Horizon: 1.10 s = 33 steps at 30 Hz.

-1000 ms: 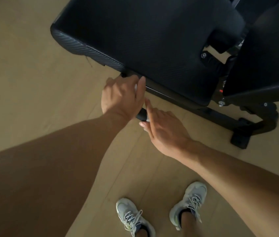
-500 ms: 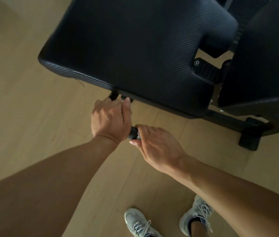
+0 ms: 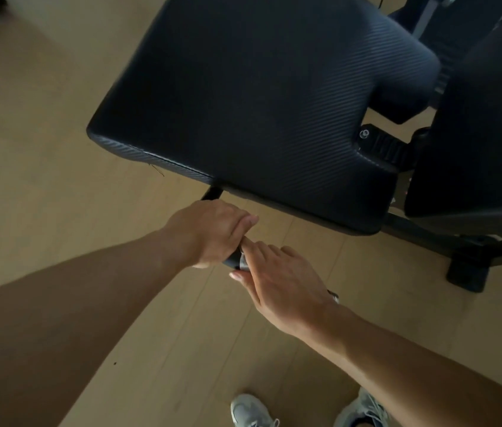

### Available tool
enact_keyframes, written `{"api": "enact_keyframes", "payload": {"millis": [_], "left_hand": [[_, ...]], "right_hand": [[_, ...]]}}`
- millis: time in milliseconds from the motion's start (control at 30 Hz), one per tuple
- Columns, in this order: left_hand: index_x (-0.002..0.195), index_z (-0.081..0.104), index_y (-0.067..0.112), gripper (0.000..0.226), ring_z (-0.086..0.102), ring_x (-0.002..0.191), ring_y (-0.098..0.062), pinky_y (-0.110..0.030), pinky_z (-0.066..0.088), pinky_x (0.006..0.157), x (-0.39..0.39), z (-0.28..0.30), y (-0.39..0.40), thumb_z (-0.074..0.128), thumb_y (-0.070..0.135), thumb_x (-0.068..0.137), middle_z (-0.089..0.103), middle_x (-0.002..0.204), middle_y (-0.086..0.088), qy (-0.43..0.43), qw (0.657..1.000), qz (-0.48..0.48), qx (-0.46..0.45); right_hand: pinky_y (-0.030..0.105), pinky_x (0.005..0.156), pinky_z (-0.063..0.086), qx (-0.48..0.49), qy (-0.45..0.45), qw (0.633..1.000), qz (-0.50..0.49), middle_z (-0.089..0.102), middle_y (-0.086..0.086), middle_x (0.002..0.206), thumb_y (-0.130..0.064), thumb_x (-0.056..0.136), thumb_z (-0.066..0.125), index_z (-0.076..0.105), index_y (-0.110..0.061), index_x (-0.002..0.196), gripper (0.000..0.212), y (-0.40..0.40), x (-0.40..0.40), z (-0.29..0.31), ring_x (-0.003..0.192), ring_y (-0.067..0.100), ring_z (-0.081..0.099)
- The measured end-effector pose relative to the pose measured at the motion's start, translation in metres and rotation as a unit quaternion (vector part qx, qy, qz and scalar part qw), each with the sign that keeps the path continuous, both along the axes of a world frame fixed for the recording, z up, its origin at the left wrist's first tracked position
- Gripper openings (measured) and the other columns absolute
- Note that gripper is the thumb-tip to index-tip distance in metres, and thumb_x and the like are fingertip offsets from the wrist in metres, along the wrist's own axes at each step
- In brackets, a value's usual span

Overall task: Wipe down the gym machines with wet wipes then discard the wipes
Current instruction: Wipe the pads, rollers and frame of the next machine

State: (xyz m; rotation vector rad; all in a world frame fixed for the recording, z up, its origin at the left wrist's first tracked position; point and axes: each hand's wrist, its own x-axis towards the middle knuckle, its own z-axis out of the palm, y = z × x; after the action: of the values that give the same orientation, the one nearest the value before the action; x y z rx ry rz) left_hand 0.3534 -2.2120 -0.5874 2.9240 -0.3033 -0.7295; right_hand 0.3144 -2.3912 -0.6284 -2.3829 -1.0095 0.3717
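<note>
Two shoes (image 3: 252, 411) stand on the floor (image 3: 43, 149) at the bottom edge. Above them the right hand (image 3: 280, 282) pinches the bar (image 3: 234, 259) end, wipe not visible; the left hand (image 3: 209, 232) is curled round it. Beyond, the pad (image 3: 259, 103) hides the frame. Since earlier, both hands have slid outward from the pad.

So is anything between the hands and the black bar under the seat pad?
Nothing visible. The left hand wraps the black round bar below the black textured seat pad, and the right hand touches the bar's end. Whether a wipe lies under either hand cannot be told.
</note>
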Motion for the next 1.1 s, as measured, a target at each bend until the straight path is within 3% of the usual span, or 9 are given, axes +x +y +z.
{"api": "enact_keyframes", "payload": {"millis": [100, 267, 367, 500, 567, 667, 800, 933, 1100], "left_hand": [[0.117, 0.062, 0.025, 0.058, 0.063, 0.075, -0.015, -0.039, 0.051, 0.08, -0.006, -0.007, 0.003, 0.011, 0.051, 0.103, 0.067, 0.086, 0.008, -0.103, 0.991, 0.017, -0.081], [0.109, 0.066, 0.01, 0.045, 0.056, 0.066, -0.019, -0.035, 0.04, 0.079, -0.012, -0.008, 0.001, 0.027, 0.031, 0.106, 0.063, 0.076, 0.003, -0.219, 0.967, 0.036, -0.121], [0.108, 0.063, 0.015, 0.045, 0.052, 0.064, -0.02, -0.038, 0.043, 0.072, -0.013, -0.011, 0.002, 0.024, 0.038, 0.106, 0.055, 0.066, 0.009, -0.222, 0.954, 0.133, -0.154], [0.105, 0.065, 0.011, 0.04, 0.044, 0.056, -0.002, -0.028, 0.034, 0.065, -0.012, -0.011, 0.0, 0.03, 0.032, 0.107, 0.041, 0.059, 0.02, -0.259, 0.92, 0.199, -0.216], [0.103, 0.065, 0.011, 0.038, 0.046, 0.055, -0.002, -0.027, 0.036, 0.063, -0.011, -0.012, 0.0, 0.032, 0.029, 0.107, 0.045, 0.06, 0.02, -0.263, 0.914, 0.214, -0.223], [0.101, 0.064, 0.012, 0.038, 0.054, 0.055, -0.013, -0.029, 0.043, 0.055, -0.01, -0.012, 0.002, 0.032, 0.031, 0.107, 0.059, 0.065, 0.004, -0.26, 0.902, 0.246, -0.242], [0.099, 0.065, 0.011, 0.037, 0.049, 0.053, -0.008, -0.015, 0.033, 0.053, -0.008, -0.012, 0.001, 0.033, 0.029, 0.107, 0.049, 0.06, 0.014, -0.246, 0.903, 0.263, -0.235], [0.1, 0.066, 0.01, 0.039, 0.047, 0.049, -0.005, -0.013, 0.027, 0.05, -0.009, -0.013, 0.002, 0.033, 0.028, 0.107, 0.042, 0.054, 0.015, -0.241, 0.906, 0.258, -0.232], [0.097, 0.066, 0.009, 0.035, 0.049, 0.051, 0.003, -0.009, 0.03, 0.05, -0.009, -0.011, 0.0, 0.036, 0.025, 0.107, 0.043, 0.056, 0.019, -0.245, 0.908, 0.264, -0.214]], "right_hand": [[0.031, 0.081, 0.049, 0.001, 0.009, 1.0, -0.004, 0.06, -0.007, 0.1, -0.05, 0.106, 0.023, 0.035, -0.017, 0.149, 0.056, 0.0, -0.001, 0.0, 0.081, 0.009, 0.055], [0.032, 0.086, 0.05, -0.017, 0.008, 1.0, -0.02, 0.064, -0.007, 0.108, -0.053, 0.105, 0.018, 0.034, -0.016, 0.151, 0.061, -0.003, -0.004, 0.0, 0.09, 0.01, 0.06], [0.032, 0.086, 0.052, -0.035, 0.027, 0.998, -0.034, 0.066, -0.009, 0.108, -0.055, 0.105, 0.014, 0.038, -0.016, 0.149, 0.064, -0.024, -0.01, -0.004, 0.091, 0.008, 0.062], [0.031, 0.085, 0.053, -0.043, 0.009, 0.998, -0.042, 0.069, -0.006, 0.106, -0.053, 0.107, 0.019, 0.04, -0.012, 0.148, 0.062, -0.024, -0.011, -0.008, 0.09, 0.009, 0.064], [0.033, 0.091, 0.051, -0.024, -0.007, 1.0, -0.011, 0.068, -0.001, 0.114, -0.052, 0.107, 0.013, 0.034, -0.011, 0.152, 0.064, 0.001, -0.002, -0.002, 0.096, 0.013, 0.065], [0.032, 0.097, 0.045, -0.002, 0.0, 1.0, 0.023, 0.064, 0.0, 0.121, -0.053, 0.105, 0.014, 0.029, -0.014, 0.154, 0.064, 0.029, 0.011, 0.006, 0.102, 0.013, 0.061], [0.032, 0.092, 0.049, -0.012, 0.004, 1.0, 0.027, 0.065, 0.0, 0.116, -0.052, 0.104, 0.021, 0.021, -0.012, 0.158, 0.067, 0.003, 0.004, 0.0, 0.094, 0.013, 0.062], [0.031, 0.083, 0.054, -0.052, -0.004, 0.999, -0.006, 0.067, 0.0, 0.105, -0.05, 0.104, 0.025, 0.024, -0.006, 0.156, 0.068, -0.033, -0.01, -0.01, 0.084, 0.011, 0.063], [0.037, 0.088, 0.053, -0.034, -0.057, 0.998, 0.007, 0.065, 0.006, 0.105, -0.046, 0.104, 0.029, 0.017, -0.001, 0.158, 0.071, 0.016, 0.0, -0.003, 0.087, 0.019, 0.063]]}}
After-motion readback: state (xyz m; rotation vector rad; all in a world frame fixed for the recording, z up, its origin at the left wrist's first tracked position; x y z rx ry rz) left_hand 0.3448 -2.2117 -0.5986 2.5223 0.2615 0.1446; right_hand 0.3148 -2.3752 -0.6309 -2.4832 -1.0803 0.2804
